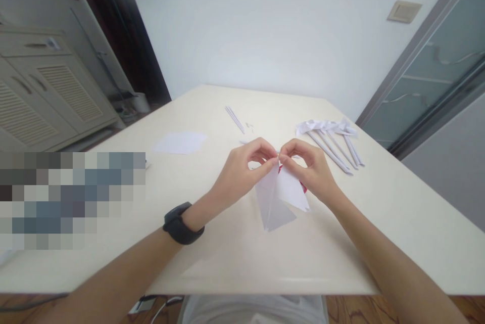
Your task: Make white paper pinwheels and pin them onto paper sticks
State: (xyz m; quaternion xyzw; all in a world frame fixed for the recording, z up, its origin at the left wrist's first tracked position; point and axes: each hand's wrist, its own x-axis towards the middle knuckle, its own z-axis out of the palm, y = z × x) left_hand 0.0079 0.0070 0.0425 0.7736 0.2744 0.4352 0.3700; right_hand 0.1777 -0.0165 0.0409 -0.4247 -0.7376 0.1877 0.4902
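Both hands meet over the middle of the table, pinching the top of a folded white sheet of paper (271, 207). My left hand (246, 165) has thumb and forefinger closed on its upper tip, with a dark band round that wrist. My right hand (310, 167) pinches the same tip from the other side, fingertips nearly touching the left ones. The paper hangs down in two pointed flaps. Something red shows behind it, partly under the right hand; I cannot make out what it is.
White paper sheets (180, 142) lie on the table (227, 263) at the left. Thin rolled paper sticks (235, 119) and small scraps (249, 126) are farther back. At right are several paper rolls (333, 152) beneath crumpled white paper (326, 127). A wall (257, 26) borders the far edge.
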